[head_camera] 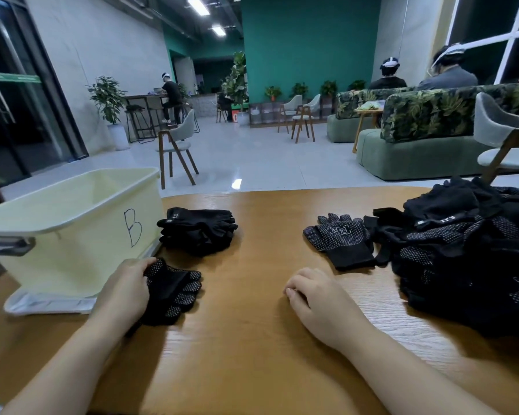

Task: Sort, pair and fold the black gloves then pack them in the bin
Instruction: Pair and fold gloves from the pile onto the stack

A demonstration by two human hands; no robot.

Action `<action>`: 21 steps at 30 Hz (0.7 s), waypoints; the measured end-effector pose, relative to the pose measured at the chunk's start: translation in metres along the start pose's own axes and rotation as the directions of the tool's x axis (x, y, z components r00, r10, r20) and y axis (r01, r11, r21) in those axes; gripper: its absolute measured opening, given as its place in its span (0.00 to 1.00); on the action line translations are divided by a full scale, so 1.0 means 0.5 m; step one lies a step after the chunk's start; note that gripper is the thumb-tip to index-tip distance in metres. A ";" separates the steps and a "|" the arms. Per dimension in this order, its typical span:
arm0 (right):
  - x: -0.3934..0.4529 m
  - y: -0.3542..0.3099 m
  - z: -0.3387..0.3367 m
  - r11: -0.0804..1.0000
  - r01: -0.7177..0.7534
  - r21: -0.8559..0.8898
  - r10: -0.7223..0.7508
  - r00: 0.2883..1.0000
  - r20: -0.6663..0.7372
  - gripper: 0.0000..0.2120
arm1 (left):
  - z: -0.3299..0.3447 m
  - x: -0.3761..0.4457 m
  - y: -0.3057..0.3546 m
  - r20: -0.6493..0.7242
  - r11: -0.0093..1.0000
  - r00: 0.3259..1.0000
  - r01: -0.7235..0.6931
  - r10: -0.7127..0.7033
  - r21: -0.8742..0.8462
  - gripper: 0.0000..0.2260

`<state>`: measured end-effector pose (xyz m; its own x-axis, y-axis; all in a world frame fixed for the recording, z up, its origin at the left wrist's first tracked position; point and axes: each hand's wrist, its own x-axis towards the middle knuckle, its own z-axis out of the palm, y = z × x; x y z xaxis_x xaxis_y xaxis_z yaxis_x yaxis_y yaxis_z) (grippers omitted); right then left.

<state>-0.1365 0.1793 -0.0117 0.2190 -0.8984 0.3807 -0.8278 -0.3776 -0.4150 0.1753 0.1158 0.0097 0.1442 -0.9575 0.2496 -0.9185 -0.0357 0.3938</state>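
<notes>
The wooden surface [252, 339] has a curved far edge, and its middle is bare — open room lies between the two hands and toward the far edge. At the left stands one pale yellow bin [72, 235] marked "B", on a white lid [48, 304]; its left part is cut off by the picture edge.

The left hand [123, 290] presses down on a folded pair of dotted gloves [174, 290] just beside the bin's near right corner; its fingers lie over the cuff end, but if the grip is closed on it I cannot tell. The right hand [318, 298] rests on the bare surface, fingers curled loosely, holding nothing.

Far from the left hand, touching the bin's side, is one stack of folded gloves [198, 230] — the number in it is hard to count. One single glove [342, 238] lies flat, palm dots up. At the right is a heap of unsorted gloves [462, 250], cut off at the right edge; its count cannot be made out.
</notes>
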 end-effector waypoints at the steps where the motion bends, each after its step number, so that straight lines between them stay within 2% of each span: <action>1: 0.001 0.000 0.001 1.000 -0.001 0.001 0.001 1.000 -0.002 0.10 | 0.002 0.001 -0.005 -0.007 1.000 1.000 -0.003 0.003 0.016 0.19; 5: -0.001 0.001 0.001 1.000 0.010 -0.012 -0.010 1.000 -0.005 0.10 | 0.008 -0.009 0.005 -0.047 0.998 0.997 -0.051 0.054 0.046 0.16; 7: -0.001 0.000 0.001 0.999 0.017 -0.027 -0.017 1.000 0.004 0.11 | 0.006 -0.020 0.018 -0.031 0.991 0.993 -0.108 0.111 0.080 0.19; 10: -0.002 0.000 0.001 0.999 0.021 -0.028 -0.021 1.000 0.001 0.10 | 0.009 -0.042 0.038 0.174 0.970 0.961 -0.232 0.217 0.071 0.32; 12: -0.002 0.001 0.002 1.000 0.015 -0.020 -0.015 1.000 -0.004 0.11 | 0.017 -0.054 0.044 0.268 0.957 0.933 -0.274 0.240 0.097 0.36; 15: -0.002 -0.002 0.002 1.000 0.002 -0.015 -0.002 1.000 0.001 0.14 | 0.024 -0.049 0.048 0.260 0.949 0.942 -0.262 0.213 0.173 0.30; 21: -0.005 -0.002 -0.001 1.000 -0.003 -0.022 0.003 1.000 0.011 0.13 | 0.038 -0.027 0.048 0.208 0.969 0.966 -0.188 0.153 0.158 0.24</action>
<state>-0.1366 0.1819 -0.0117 0.2225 -0.9020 0.3699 -0.8397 -0.3701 -0.3974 0.1442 0.1223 -0.0010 -0.0778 -0.9900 0.1175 -0.9757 0.0998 0.1953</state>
